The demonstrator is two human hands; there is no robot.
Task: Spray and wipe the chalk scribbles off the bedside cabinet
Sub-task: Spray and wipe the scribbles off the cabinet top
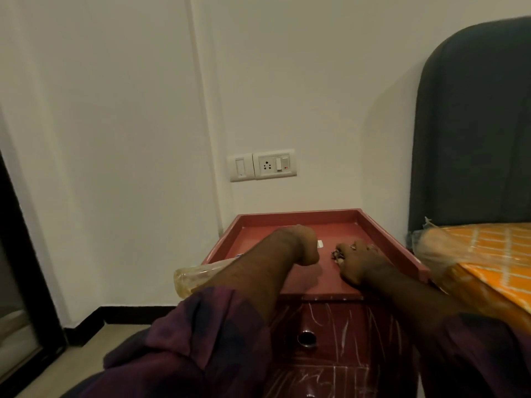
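Observation:
The red bedside cabinet [382,234] has a rimmed top, and white chalk scribbles [346,326] cover its drawer fronts below. My left hand [306,248] grips a clear spray bottle [191,280] over the cabinet top. The bottle lies tilted, its body sticking out to the lower left and its white nozzle [320,244] pointing right. My right hand [360,264] rests on the top just right of the nozzle. Its fingers are curled on a small crumpled cloth [336,255], which is mostly hidden under the hand.
A bed with an orange patterned cover [494,248] and a dark headboard [474,124] stands against the cabinet's right side. A switch and socket plate [263,165] sits on the wall above. A dark door frame [20,254] runs along the left. A round drawer pull [307,338] is on the cabinet front.

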